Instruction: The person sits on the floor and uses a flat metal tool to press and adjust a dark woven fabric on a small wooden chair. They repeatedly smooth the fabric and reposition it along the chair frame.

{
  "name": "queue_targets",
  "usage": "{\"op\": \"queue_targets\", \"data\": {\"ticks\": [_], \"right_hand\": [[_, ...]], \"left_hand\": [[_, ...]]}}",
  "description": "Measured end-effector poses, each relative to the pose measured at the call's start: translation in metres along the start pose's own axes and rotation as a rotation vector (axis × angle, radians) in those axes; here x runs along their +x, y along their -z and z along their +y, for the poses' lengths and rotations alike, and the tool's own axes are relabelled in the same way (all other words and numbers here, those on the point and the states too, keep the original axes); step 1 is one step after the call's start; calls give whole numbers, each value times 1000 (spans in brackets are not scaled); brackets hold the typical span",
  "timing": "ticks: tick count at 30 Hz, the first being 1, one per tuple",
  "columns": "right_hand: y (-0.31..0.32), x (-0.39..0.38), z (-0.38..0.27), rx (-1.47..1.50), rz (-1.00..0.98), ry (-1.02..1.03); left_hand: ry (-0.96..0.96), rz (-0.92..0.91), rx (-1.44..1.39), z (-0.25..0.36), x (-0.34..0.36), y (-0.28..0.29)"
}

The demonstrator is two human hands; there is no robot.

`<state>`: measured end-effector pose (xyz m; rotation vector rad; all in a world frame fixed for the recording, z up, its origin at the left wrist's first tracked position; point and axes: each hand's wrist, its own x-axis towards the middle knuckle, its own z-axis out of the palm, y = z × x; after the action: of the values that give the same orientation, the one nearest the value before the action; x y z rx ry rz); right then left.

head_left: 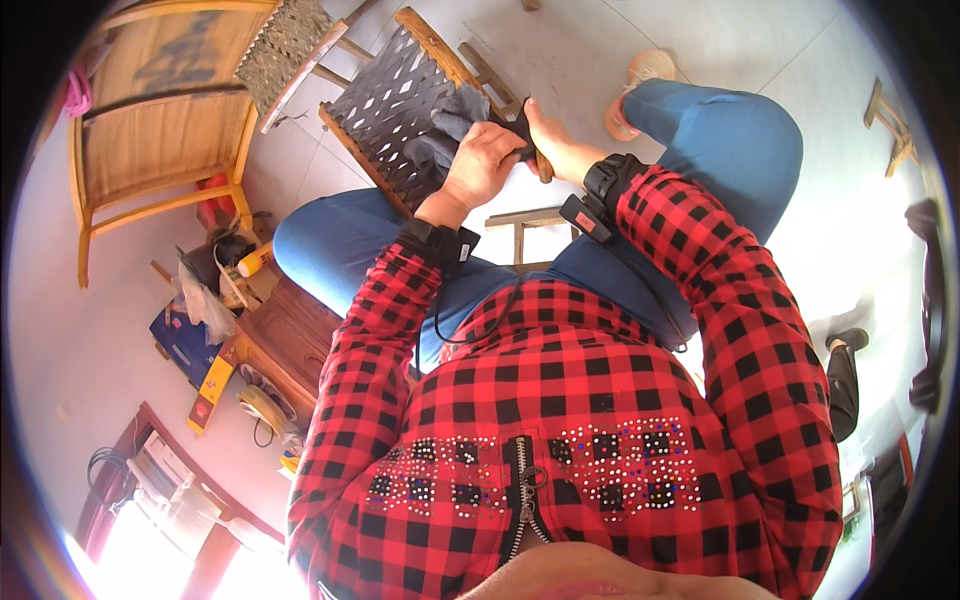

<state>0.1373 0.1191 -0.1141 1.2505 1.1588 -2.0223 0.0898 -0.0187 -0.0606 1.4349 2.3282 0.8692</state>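
Note:
A low wooden seat frame with a dark woven strip seat (385, 100) lies tilted between my knees. My left hand (480, 165) is closed in a pinch on a dark strip (520, 130) at the near end of the wooden rail (440, 45). On the outer side of that rail, my right hand (555, 145) is closed against the same strip, its thumb up and its other fingers mostly hidden. A bunched grey cloth-like bundle (445, 125) rests on the weave beside my left hand. Black bands circle both my wrists.
A wooden chair (165, 140) and another woven seat (280, 50) stand at the far left. Below them, a brown wooden cabinet (285, 335) sits among bags and boxes. A small wooden stool (890, 130) is at the right, and another person's leg (843, 385) shows below it.

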Motion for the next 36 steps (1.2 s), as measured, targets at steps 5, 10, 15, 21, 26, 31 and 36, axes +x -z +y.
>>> {"op": "queue_targets", "data": {"ticks": [5,10,15,21,26,31,36], "right_hand": [[-1,1,-5,-259,-22,-39],[1,-3,-19,-342,-41,93],[-4,-12,-26,-462,21,205],[-11,-24,-27,-631,50,319],[-10,-33,-26,-955,72,477],[-9,-40,-34,-1002,-12,366],[-11,-50,-32,-981,16,338]], "left_hand": [[52,-283,-22,-7,-13,35],[499,-432,20,-40,-21,106],[721,422,-82,-77,-1,164],[157,163,196,-50,30,61],[338,-10,472,-52,41,21],[203,149,463,-95,81,39],[440,224,582,-146,122,64]]}}
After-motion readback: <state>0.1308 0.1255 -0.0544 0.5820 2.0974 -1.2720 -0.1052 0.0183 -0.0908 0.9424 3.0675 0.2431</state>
